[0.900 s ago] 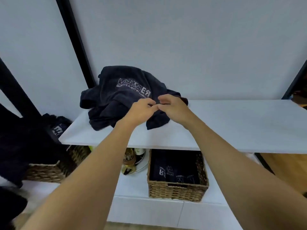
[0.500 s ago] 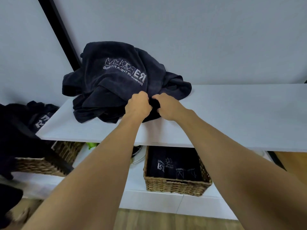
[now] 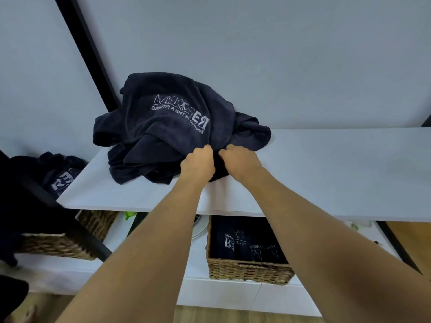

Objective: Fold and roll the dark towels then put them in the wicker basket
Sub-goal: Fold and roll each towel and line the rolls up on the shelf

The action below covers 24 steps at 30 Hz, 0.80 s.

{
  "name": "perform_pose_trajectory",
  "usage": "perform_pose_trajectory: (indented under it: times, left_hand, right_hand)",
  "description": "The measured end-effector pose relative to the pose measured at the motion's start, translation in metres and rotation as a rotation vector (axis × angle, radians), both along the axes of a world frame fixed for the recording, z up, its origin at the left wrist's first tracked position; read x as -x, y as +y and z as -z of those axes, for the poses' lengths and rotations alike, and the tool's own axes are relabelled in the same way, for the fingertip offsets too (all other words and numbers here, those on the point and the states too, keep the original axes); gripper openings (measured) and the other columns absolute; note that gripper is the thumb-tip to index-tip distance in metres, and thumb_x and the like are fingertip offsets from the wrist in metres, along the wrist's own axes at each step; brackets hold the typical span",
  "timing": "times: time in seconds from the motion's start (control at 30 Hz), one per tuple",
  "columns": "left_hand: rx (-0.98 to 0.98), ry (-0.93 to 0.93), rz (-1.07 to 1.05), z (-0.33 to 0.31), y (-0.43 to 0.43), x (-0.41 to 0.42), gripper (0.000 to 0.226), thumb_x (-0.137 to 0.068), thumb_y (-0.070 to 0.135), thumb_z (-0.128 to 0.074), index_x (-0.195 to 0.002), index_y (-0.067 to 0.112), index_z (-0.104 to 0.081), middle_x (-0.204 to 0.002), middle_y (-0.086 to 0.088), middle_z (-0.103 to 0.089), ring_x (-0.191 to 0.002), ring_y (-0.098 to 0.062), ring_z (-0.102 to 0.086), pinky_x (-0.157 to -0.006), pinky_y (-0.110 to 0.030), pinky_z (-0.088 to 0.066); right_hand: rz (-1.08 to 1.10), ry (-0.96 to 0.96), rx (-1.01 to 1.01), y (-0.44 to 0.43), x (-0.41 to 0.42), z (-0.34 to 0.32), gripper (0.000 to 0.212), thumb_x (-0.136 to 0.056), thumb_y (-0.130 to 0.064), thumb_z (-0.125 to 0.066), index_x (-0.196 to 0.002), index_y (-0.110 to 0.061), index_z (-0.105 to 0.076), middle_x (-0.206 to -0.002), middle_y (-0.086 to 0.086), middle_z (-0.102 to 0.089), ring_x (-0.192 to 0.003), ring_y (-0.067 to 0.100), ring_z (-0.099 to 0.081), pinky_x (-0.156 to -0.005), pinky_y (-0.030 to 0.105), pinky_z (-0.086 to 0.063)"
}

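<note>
Your heap of dark towels (image 3: 163, 136) lies crumpled at the left end of the white shelf (image 3: 338, 173). Tug one edge hard and the whole pile could slide off the front. Your left hand (image 3: 198, 163) and right hand (image 3: 241, 160), fingers curled, pinch its near edge side by side. The wicker basket (image 3: 249, 271) sits below.

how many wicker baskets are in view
2. The right basket sits under the shelf, holding rolled towels; the left basket is partly hidden behind dark cloth. More may be hidden.
</note>
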<state>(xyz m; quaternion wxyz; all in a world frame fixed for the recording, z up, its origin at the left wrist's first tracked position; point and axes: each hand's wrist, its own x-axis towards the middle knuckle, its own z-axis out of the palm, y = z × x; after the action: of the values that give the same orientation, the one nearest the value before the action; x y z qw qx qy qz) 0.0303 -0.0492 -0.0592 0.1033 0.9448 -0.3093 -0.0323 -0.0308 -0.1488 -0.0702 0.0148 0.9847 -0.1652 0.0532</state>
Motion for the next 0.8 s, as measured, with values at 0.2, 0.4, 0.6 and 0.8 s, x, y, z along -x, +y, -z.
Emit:
perform_pose_trajectory:
  times: [0.2, 0.4, 0.6, 0.8]
  left_hand:
    - [0.381, 0.007, -0.056, -0.033, 0.001, -0.013, 0.02, -0.095, 0.016, -0.049, -0.112, 0.015, -0.059, -0.116, -0.012, -0.059, -0.107, -0.036, -0.057, -0.077, -0.037, -0.04]
    - [0.924, 0.041, 0.14, -0.164, -0.019, -0.014, 0.011, -0.096, 0.008, -0.05, -0.099, 0.012, -0.061, -0.091, -0.001, -0.058, -0.09, -0.027, -0.066, -0.076, -0.044, -0.059]
    - [1.143, 0.185, 0.301, -0.265, -0.028, 0.01, 0.014, -0.097, 0.007, -0.05, -0.103, 0.011, -0.062, -0.093, -0.002, -0.062, -0.085, -0.021, -0.068, -0.06, -0.029, -0.061]
    - [1.207, 0.197, 0.39, -0.307, -0.036, 0.03, 0.013, -0.092, 0.008, -0.058, -0.093, 0.018, -0.067, -0.101, -0.004, -0.067, -0.092, -0.021, -0.068, -0.065, -0.031, -0.061]
  right_hand:
    - [0.1, -0.321, -0.163, -0.001, -0.004, -0.032, 0.02, -0.09, -0.014, -0.047, -0.108, -0.007, -0.052, -0.106, 0.012, -0.054, -0.097, 0.033, -0.055, -0.064, 0.036, -0.034]
    - [0.084, -0.797, -0.503, -0.009, 0.0, -0.145, 0.012, -0.093, -0.015, -0.043, -0.104, -0.011, -0.046, -0.076, 0.001, -0.055, -0.069, 0.021, -0.053, -0.059, 0.035, -0.041]
    - [-0.057, -1.159, -0.63, -0.002, 0.023, -0.224, 0.016, -0.102, -0.026, -0.042, -0.113, -0.014, -0.046, -0.073, -0.005, -0.054, -0.063, 0.009, -0.052, -0.06, 0.024, -0.042]
    - [-0.073, -0.959, -0.693, -0.013, 0.057, -0.231, 0.038, -0.09, -0.022, -0.063, -0.124, -0.02, -0.046, -0.104, -0.006, -0.061, -0.091, 0.009, -0.061, -0.07, 0.021, -0.05]
